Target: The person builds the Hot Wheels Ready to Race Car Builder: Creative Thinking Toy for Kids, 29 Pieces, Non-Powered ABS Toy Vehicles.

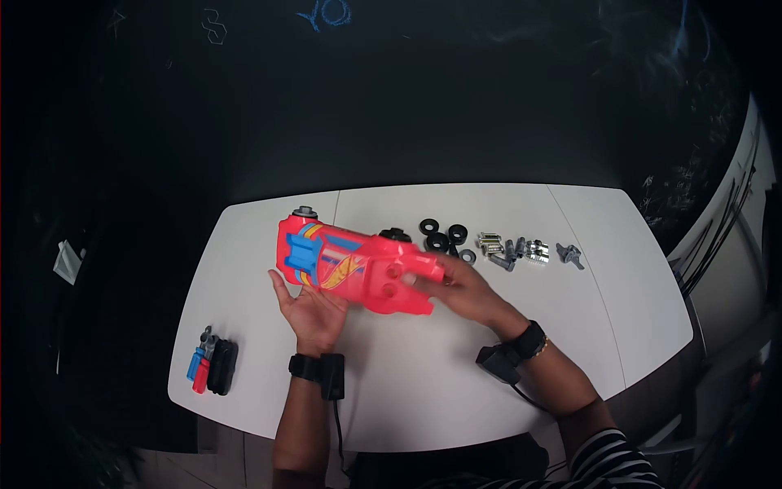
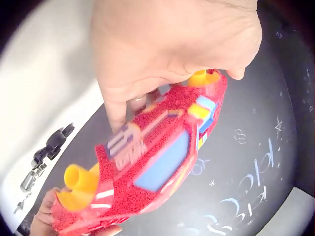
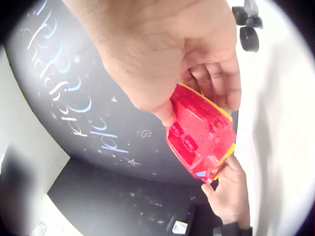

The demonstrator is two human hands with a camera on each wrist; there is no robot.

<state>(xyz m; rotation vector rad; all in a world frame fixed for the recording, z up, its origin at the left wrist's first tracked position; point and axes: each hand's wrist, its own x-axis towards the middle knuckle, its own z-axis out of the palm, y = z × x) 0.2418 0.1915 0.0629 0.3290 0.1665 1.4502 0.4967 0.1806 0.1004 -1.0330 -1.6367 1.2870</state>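
dark chalkboard wall behind, chalk scribbles on it; white table in front of the person.

red toy car body, blue and yellow trim, is up off the table between both hands. left hand grips one end from below, palm up, fingers going under the shell, thumb along the side. right hand holds the other end, thumb on one face and fingers round the other.

left wrist view shows yellow stubs on one flank, no wheels on them. grey hub-like piece at the far corner: cannot tell whether fixed or lying behind.

beyond the right hand, loose black wheels, silver parts and a grey piece. at the left, a blue-handled tool and a red-handled tool, beside a black case.

step in hand, my judgement: handling the body to orient it, early in assembly or late in stripping down; cannot tell which. next move probably calls for one steady supporting hand, the other freed for the parts.
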